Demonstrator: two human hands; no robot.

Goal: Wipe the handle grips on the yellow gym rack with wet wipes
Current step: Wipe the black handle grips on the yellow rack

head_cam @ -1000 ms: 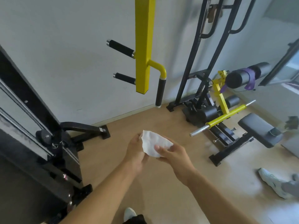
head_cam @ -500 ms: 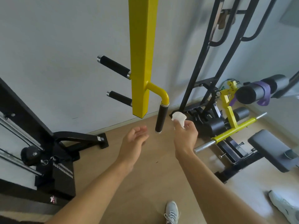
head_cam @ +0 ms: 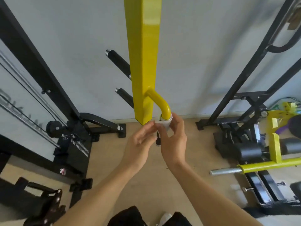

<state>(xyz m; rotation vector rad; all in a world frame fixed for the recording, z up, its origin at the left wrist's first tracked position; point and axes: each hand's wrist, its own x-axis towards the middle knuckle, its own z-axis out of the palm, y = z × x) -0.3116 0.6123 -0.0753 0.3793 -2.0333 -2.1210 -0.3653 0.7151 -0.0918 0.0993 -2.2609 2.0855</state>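
A yellow rack beam (head_cam: 142,59) hangs down the middle of the view. A curved yellow tube (head_cam: 160,101) bends from it down to a black handle grip (head_cam: 158,141), mostly hidden by my hands. The white wet wipe (head_cam: 165,123) is wrapped around the top of that grip. My right hand (head_cam: 175,141) pinches the wipe against the grip. My left hand (head_cam: 139,144) touches the wipe's left edge with its fingertips. Two more black grips, the upper one (head_cam: 118,61) and the lower one (head_cam: 124,95), stick out to the left of the beam.
A black cable machine (head_cam: 53,98) with its weight stack stands at the left. A black frame (head_cam: 254,66) and a yellow-and-black bench machine (head_cam: 275,149) fill the right. A white wall is behind, a wooden floor (head_cam: 146,181) below. My shoe (head_cam: 165,218) shows at the bottom.
I have stepped closer to the beam. My right hand carried the wipe up onto the top of the hanging grip, and my left hand came in to meet it.
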